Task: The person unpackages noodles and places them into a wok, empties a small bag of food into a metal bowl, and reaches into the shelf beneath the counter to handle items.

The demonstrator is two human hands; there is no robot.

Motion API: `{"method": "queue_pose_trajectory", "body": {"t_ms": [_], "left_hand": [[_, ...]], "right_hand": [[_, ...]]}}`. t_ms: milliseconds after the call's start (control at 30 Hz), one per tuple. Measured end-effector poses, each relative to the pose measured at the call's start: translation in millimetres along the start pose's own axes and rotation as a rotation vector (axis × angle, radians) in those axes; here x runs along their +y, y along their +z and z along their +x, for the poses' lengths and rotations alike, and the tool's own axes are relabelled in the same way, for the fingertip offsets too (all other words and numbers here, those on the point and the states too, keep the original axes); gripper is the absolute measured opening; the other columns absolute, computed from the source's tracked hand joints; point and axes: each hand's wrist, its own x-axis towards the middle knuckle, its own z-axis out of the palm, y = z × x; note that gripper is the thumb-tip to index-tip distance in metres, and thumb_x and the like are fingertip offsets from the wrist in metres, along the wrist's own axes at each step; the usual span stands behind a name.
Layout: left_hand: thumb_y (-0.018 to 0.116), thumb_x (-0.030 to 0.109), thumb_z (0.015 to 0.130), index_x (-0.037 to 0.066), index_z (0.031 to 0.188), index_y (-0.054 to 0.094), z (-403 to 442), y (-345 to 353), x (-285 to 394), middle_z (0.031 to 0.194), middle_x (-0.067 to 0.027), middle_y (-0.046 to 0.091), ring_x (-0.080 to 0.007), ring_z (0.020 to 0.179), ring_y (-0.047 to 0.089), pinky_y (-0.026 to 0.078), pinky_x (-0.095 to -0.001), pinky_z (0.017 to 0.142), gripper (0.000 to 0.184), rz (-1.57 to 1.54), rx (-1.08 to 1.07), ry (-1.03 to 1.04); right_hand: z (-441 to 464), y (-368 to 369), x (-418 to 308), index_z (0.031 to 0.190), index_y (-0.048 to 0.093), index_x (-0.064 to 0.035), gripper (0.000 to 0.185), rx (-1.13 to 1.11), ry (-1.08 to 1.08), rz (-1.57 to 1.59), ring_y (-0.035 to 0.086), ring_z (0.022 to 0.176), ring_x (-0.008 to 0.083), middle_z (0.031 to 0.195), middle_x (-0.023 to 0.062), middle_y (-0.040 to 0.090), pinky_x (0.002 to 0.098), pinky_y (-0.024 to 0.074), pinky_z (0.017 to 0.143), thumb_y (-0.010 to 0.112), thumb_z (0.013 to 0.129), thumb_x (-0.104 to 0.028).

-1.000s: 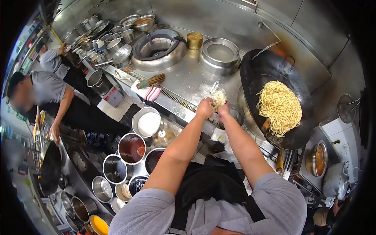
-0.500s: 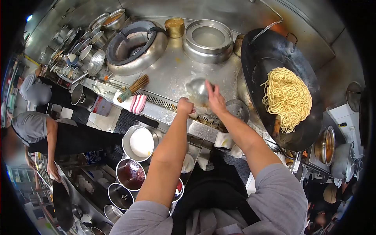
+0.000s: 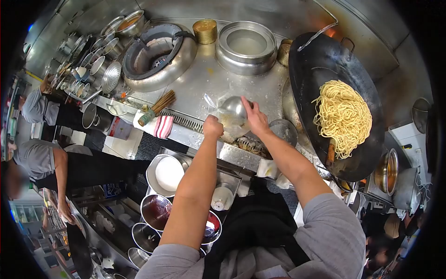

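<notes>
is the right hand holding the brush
No: the right hand grips the metal bowl, while the brush lies apart, to the left of both hands.

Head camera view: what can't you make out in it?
All in the head view:
- Left hand: closed fingers hide whatever it may hold.
- Shiny rounded metal bowl: right hand covers part of its edge.
- Brown wooden handle: yellow noodles cover its far end.
- Steel pot of dark red sauce: left arm covers its right edge.
</notes>
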Motion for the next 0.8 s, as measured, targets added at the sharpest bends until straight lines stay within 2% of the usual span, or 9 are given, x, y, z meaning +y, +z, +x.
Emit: {"method": "queue_pose_trajectory", "body": {"t_ms": [100, 233, 300, 367, 433, 533, 567, 633, 800], "left_hand": [[0.064, -0.001, 0.072, 0.000, 0.109, 0.061, 2, 3, -10, 0.097, -0.0199, 0.069, -0.0281, 0.076, 0.072, 0.057, -0.0372, 0.069, 0.037, -0.010, 0.022, 0.023], [0.066, 0.004, 0.071, 0.001, 0.106, 0.064, 6, -3, -8, 0.101, -0.0207, 0.069, -0.0308, 0.090, 0.070, 0.056, -0.0371, 0.078, 0.035, -0.002, 0.030, -0.012], [0.065, 0.011, 0.073, 0.002, 0.105, 0.066, 29, -1, -35, 0.098, -0.0202, 0.070, -0.0316, 0.096, 0.068, 0.054, -0.0378, 0.085, 0.032, 0.125, 0.033, 0.185], [0.069, 0.024, 0.075, 0.005, 0.117, 0.060, 14, -31, -17, 0.118, -0.0207, 0.063, -0.0360, 0.106, 0.063, 0.050, -0.0390, 0.094, 0.047, 0.328, -0.109, 0.215], [0.077, 0.037, 0.072, 0.007, 0.125, 0.053, 2, -34, -14, 0.141, -0.0206, 0.045, -0.0377, 0.126, 0.048, 0.045, -0.0465, 0.099, 0.065, 0.454, 0.030, 0.342], [0.080, 0.051, 0.066, 0.016, 0.134, 0.047, -31, -39, 17, 0.156, -0.0147, 0.017, -0.0398, 0.141, 0.024, 0.034, -0.0557, 0.107, 0.083, 0.543, -0.019, 0.433], [0.080, 0.051, 0.066, 0.016, 0.134, 0.047, -41, -36, 25, 0.156, -0.0147, 0.017, -0.0398, 0.141, 0.024, 0.034, -0.0557, 0.107, 0.083, 0.546, -0.024, 0.444], [0.081, 0.053, 0.063, 0.022, 0.135, 0.048, -60, -25, 32, 0.156, -0.0134, 0.019, -0.0410, 0.141, 0.022, 0.028, -0.0665, 0.105, 0.085, 0.982, -0.151, 0.714], [0.066, 0.020, 0.079, 0.018, 0.092, 0.071, -20, -1, 36, 0.155, -0.0074, 0.023, -0.0392, 0.144, 0.014, 0.016, -0.0707, 0.108, 0.013, 0.969, 0.015, 0.894]], "right_hand": [[-1, -11, -7, 0.150, 0.019, -0.0293, 0.088, 0.157, 0.034, 0.092, 0.064, 0.089, 0.0438, 0.131, 0.0304, 0.039, 0.0498, 0.0532, 0.081, 0.055, 0.077, 0.003], [3, -22, 2, 0.150, 0.020, -0.0313, 0.083, -0.105, 0.057, -0.029, 0.062, 0.092, 0.0469, 0.132, 0.0246, 0.042, 0.0510, 0.0506, 0.085, 0.048, 0.081, 0.004], [-4, -55, -7, 0.150, 0.019, -0.0310, 0.083, 0.114, 0.243, 0.150, 0.060, 0.096, 0.0473, 0.134, 0.0239, 0.042, 0.0491, 0.0511, 0.084, 0.048, 0.081, 0.005], [-11, -62, 8, 0.151, 0.017, -0.0280, 0.086, 0.226, 0.276, 0.180, 0.062, 0.097, 0.0432, 0.136, 0.0205, 0.042, 0.0456, 0.0562, 0.074, 0.045, 0.079, 0.010], [-25, -75, 13, 0.151, 0.015, -0.0271, 0.085, 0.322, 0.543, 0.915, 0.062, 0.101, 0.0390, 0.137, 0.0177, 0.044, 0.0460, 0.0574, 0.076, 0.040, 0.080, 0.012], [-53, -53, 48, 0.145, 0.025, -0.0131, 0.067, 0.203, 0.803, 1.454, 0.061, 0.105, 0.0370, 0.131, 0.0173, 0.048, 0.0482, 0.0590, 0.076, 0.040, 0.083, 0.007], [-61, -43, 62, 0.141, 0.030, -0.0079, 0.061, 0.103, 0.877, 1.774, 0.061, 0.104, 0.0374, 0.128, 0.0180, 0.050, 0.0489, 0.0594, 0.075, 0.042, 0.083, 0.004], [-81, -44, 56, 0.137, 0.033, -0.0046, 0.055, 0.156, 0.903, 1.745, 0.062, 0.104, 0.0373, 0.127, 0.0191, 0.051, 0.0497, 0.0594, 0.075, 0.043, 0.083, 0.003], [-150, -49, 41, 0.132, 0.037, -0.0008, 0.050, 0.098, 1.064, 1.754, 0.062, 0.102, 0.0383, 0.123, 0.0217, 0.053, 0.0541, 0.0579, 0.078, 0.044, 0.083, 0.003]]}}
